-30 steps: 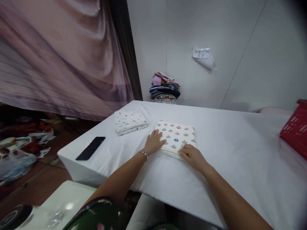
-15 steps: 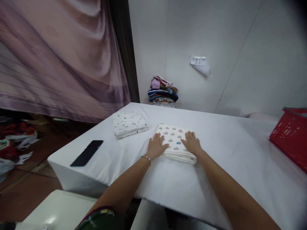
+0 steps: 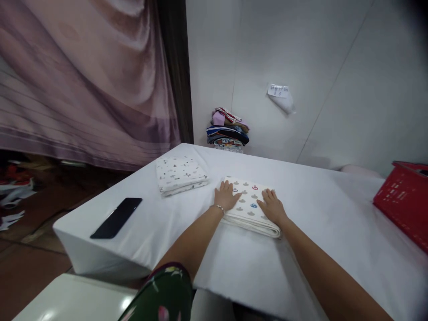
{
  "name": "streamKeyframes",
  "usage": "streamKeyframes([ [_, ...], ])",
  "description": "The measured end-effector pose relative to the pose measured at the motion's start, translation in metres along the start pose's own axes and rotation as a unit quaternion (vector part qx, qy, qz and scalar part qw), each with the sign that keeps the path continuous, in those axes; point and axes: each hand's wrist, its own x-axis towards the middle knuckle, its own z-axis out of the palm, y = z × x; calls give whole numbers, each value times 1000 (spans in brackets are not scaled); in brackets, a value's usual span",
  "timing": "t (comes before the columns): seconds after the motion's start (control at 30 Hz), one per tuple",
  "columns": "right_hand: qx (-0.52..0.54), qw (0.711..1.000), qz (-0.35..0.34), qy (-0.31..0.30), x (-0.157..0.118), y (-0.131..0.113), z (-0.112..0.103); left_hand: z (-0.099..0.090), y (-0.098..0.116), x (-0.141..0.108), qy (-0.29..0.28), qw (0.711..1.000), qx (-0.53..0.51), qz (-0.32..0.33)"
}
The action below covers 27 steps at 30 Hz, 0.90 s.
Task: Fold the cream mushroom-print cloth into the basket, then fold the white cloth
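Observation:
A folded white cloth (image 3: 247, 203) printed with grey, red and blue motifs lies on the white-covered table (image 3: 314, 200), its layered fold facing me. My left hand (image 3: 226, 196) rests flat on its left side, fingers spread, a bracelet on the wrist. On the right side of the cloth, my right hand (image 3: 272, 206) presses down with its fingers extended. Another folded white cloth (image 3: 180, 174), with a small dark print, lies to the left of my left hand, apart from it. Neither hand grips anything.
A black flat phone-like slab (image 3: 117, 217) lies near the table's left edge. At the right stands a red plastic basket (image 3: 403, 205). A stack of folded fabrics (image 3: 228, 129) rises behind the table against the wall. A pink curtain (image 3: 100, 89) hangs at left.
Both hands remain flat on the printed cloth, which sits slightly further right and lower in view. My left hand has shifted a little up the cloth; the camera view has moved slightly.

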Motion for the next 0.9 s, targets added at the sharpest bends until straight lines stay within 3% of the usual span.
streamKeyframes([
  [0.13,-18,1000,-10,2,-1,-1,-2,16,-9,0,-11,1000,-16,-11],
  [0.33,-27,999,12,-25,15,-7,-18,16,-7,-1,-19,999,-26,-14],
  [0.57,-8,999,41,-1,31,-7,-1,18,-8,0,-15,999,-35,-28],
  [0.73,93,995,22,28,22,2,-3,16,-9,-3,5,997,-74,-19],
  [0.83,207,972,96,56,3,10,-6,8,-11,-7,29,991,-129,-36],
  [0.9,299,939,160,47,-16,16,-8,1,-15,-9,32,981,-176,-78],
])
